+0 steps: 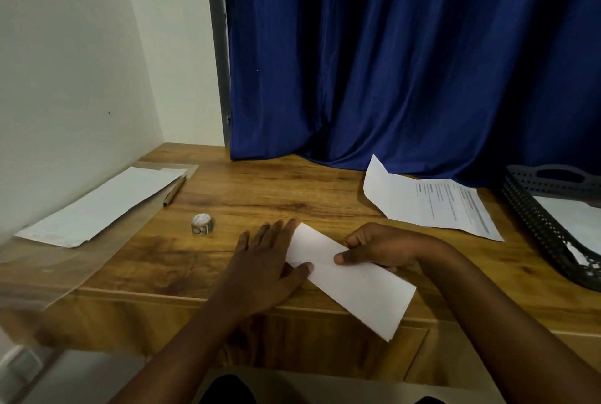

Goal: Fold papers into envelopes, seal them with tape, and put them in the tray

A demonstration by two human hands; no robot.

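Note:
A folded white paper [354,283] lies at an angle on the wooden desk [260,195], its lower corner hanging over the front edge. My left hand [266,257] lies flat on the paper's left end, fingers straight, pressing it down. My right hand [380,249] pinches the paper's upper edge near the middle, thumb on top and fingers curled behind. A small roll of tape [202,224] stands to the left of my left hand. The dark mesh tray [533,218] sits at the right edge with white paper inside.
Printed sheets [435,205] lie at the back right near the tray. At the left, white envelopes [104,205] rest on a clear plastic sleeve beside a brown pen [174,191]. A blue curtain [406,62] hangs behind the desk.

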